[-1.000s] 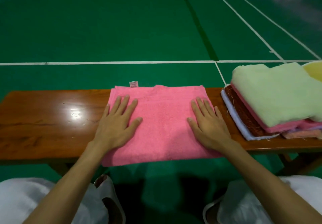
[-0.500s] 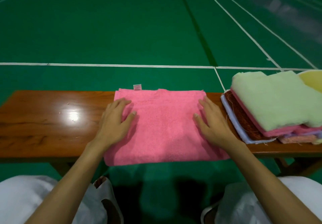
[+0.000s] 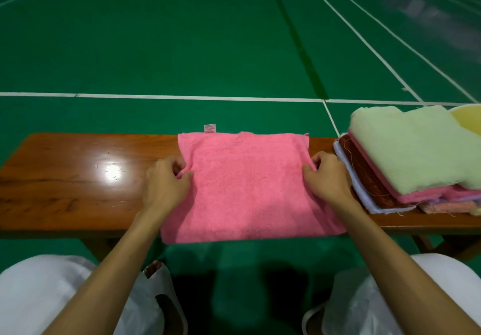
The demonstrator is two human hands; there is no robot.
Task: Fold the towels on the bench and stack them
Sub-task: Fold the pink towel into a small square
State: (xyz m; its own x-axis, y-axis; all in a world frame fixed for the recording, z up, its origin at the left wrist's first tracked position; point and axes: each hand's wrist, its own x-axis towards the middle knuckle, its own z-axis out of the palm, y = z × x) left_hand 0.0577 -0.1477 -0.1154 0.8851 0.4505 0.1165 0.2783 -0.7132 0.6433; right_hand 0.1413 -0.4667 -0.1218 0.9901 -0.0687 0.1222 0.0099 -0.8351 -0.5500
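Observation:
A folded pink towel (image 3: pixel 247 186) lies flat across the middle of the wooden bench (image 3: pixel 65 183), its front edge hanging over the near side and a small white label at its far edge. My left hand (image 3: pixel 166 183) pinches the towel's left edge with curled fingers. My right hand (image 3: pixel 328 178) pinches the right edge the same way. A stack of folded towels (image 3: pixel 406 157), pale green on top over pink, brown and white ones, sits on the bench just right of my right hand.
A yellow tub (image 3: pixel 468 121) shows behind the stack at the right edge. The bench's left part carries only a light glare. Green court floor with white lines lies beyond. My knees in white cloth are below the bench.
Both hands slid outward from lying flat on the towel to its left and right edges, and their fingers curled to pinch the edges.

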